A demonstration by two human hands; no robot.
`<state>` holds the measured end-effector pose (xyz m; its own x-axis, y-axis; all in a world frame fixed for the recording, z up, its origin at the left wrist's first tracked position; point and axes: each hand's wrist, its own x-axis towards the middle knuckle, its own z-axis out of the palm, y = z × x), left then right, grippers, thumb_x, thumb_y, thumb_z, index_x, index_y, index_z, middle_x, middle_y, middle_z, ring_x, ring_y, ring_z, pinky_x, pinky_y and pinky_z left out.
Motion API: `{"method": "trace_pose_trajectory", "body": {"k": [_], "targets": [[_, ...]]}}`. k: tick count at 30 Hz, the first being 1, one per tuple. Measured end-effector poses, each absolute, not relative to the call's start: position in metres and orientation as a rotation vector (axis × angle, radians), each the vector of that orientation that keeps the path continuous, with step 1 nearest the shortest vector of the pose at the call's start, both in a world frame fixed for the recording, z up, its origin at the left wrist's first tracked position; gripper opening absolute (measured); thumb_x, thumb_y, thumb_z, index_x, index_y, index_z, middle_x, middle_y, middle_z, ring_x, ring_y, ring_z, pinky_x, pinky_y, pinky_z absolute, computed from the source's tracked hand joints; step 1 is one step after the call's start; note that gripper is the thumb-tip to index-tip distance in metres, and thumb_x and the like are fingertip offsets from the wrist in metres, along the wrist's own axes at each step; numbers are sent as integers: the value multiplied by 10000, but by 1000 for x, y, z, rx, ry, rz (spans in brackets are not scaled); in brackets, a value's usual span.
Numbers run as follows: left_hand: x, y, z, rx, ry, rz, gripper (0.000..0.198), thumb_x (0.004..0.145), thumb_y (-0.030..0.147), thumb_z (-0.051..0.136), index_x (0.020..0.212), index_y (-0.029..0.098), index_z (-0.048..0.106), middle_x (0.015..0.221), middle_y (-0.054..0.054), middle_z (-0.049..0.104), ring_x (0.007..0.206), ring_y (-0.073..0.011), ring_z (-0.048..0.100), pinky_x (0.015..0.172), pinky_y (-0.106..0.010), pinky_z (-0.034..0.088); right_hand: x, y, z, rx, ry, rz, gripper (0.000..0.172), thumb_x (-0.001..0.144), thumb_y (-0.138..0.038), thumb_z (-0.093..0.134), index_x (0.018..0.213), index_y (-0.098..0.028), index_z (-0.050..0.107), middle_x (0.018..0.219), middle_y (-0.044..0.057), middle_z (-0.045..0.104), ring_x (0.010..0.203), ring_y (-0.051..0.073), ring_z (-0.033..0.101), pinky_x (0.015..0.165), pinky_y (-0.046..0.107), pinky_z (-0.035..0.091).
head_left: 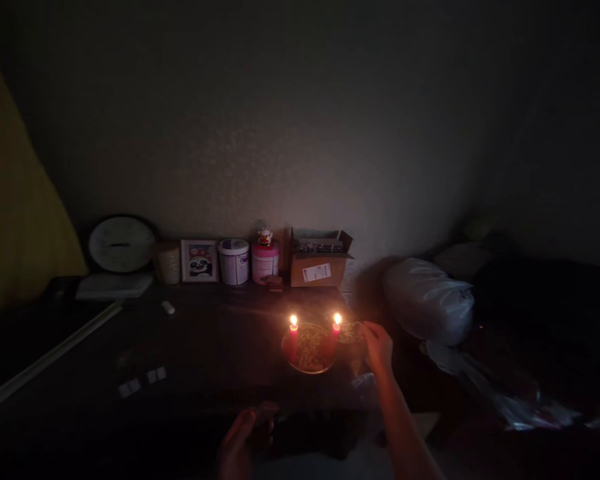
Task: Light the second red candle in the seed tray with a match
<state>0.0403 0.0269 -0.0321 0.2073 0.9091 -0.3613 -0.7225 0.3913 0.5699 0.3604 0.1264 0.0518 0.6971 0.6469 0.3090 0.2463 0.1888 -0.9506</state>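
Note:
Two lit red candles, a left candle [293, 340] and a right candle [336, 335], stand upright at either side of a round dish [312, 371] with a grainy-looking filling. Behind the right candle, a second round item [350, 332] shows dimly. My right hand [379, 347] is closed in a pinch by that item's right edge; what lies between the fingertips is too dark to make out. At the bottom, nearer to me, my left hand [240, 440] is closed around a small dark flat object [267, 409], its thumb on top.
Along the wall stand a round clock [122, 244], a framed panda picture [200, 261], a white tub [234, 261], a pink tub [265, 263] with a figurine on it, and an open cardboard box [317, 267]. A white plastic bag [430, 300] sits right of the dark table [205, 347].

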Motion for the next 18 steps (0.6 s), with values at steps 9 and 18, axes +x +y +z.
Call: {"method": "trace_pose_trajectory", "body": {"k": [9, 18], "targets": [[39, 24, -29, 318, 739, 1125, 400, 516, 453, 874, 804, 198, 764, 876, -31, 806, 770, -182, 710, 680, -259, 548, 338, 79, 51, -1472, -762, 447, 491, 673, -515, 612, 970, -128, 662, 903, 96, 717, 777, 203, 675, 691, 296, 536], [42, 24, -28, 574, 924, 1138, 481, 491, 488, 869, 829, 207, 672, 726, -28, 764, 709, -230, 712, 647, -317, 531, 236, 3, 45, -1351, -1309, 809, 406, 873, -531, 506, 730, -165, 605, 648, -9, 581, 620, 117, 564, 562, 195, 417]]}}
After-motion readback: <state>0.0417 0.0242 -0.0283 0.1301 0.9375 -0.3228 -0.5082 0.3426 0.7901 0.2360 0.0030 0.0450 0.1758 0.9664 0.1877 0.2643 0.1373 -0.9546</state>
